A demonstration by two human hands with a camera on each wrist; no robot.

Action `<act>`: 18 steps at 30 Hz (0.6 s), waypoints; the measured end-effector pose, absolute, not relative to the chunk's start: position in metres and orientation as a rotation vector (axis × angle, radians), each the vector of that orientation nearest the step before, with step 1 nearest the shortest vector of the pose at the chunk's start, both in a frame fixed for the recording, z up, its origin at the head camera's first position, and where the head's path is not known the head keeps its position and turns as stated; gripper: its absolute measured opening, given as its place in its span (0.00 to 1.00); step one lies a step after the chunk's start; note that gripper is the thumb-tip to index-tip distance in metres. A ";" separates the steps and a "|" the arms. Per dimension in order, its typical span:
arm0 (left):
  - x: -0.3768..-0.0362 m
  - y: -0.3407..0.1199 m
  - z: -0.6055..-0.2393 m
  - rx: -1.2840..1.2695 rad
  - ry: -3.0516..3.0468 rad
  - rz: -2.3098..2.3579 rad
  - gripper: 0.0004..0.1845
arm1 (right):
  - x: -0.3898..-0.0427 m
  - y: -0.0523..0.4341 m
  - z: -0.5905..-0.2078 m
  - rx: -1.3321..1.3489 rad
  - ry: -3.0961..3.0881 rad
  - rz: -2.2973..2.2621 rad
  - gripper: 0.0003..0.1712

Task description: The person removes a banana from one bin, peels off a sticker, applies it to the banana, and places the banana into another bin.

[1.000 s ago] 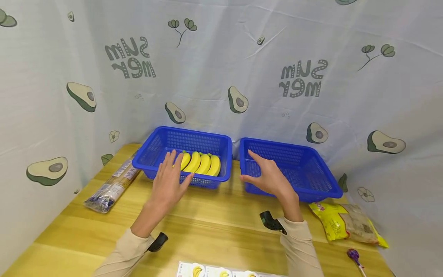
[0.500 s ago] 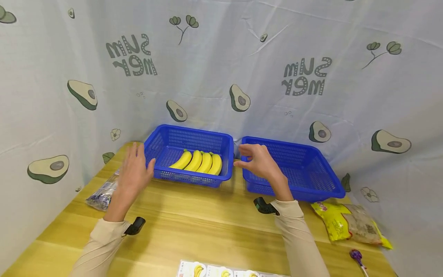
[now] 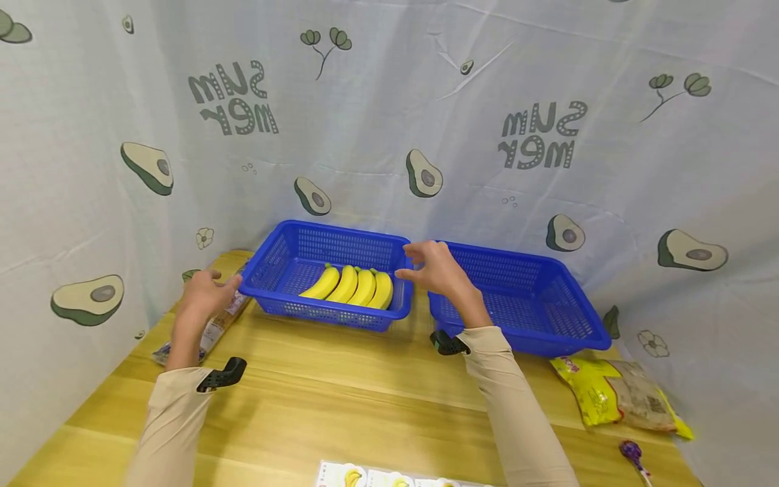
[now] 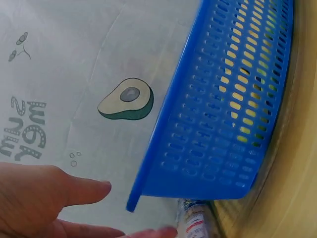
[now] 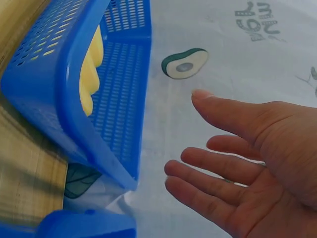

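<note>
My left hand [image 3: 205, 297] is just beyond the left corner of a blue plastic basket [image 3: 343, 245], thumb toward its rim. In the left wrist view that thumb [image 4: 86, 191] points at the basket's end, with a gap between. Inside the basket several yellow bananas [image 3: 345, 285] lie side by side. My right hand [image 3: 441, 270] hovers near the same basket's right end, overlapping the neighbouring blue basket [image 3: 517, 281] in the head view. The right wrist view shows its fingers [image 5: 213, 186] spread, holding nothing. That second basket has no items visible in it.
A clear packet of long, thin contents [image 3: 222, 326] lies left, partly behind my left hand. On the right are a yellow bag [image 3: 599, 399] and a purple-headed lollipop [image 3: 633, 452]. Cards with banana pictures [image 3: 398, 480] lie at the front edge; a printed curtain [image 3: 365, 135] hangs behind.
My left hand has moved left, from over the bananas to outside the basket's left end. My right hand has shifted left from the second basket toward the first one's right end.
</note>
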State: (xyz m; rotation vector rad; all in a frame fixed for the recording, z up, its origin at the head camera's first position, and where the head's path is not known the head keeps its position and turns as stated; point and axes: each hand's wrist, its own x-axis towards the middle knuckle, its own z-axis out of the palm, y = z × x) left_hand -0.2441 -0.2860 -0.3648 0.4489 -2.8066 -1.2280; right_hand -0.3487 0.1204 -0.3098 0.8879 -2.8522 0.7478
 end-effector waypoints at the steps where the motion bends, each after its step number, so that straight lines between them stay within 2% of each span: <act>1: -0.246 -0.286 -0.367 0.464 -2.762 -1.293 0.41 | -0.352 0.117 -0.309 0.895 -2.852 0.756 0.35; 8: -0.255 -0.282 -0.386 0.541 -2.415 -1.749 0.31 | -0.377 0.096 -0.306 0.873 -2.921 0.967 0.35; 18: -0.260 -0.283 -0.389 0.542 -2.254 -1.965 0.31 | -0.414 0.066 -0.317 0.653 -3.134 1.088 0.40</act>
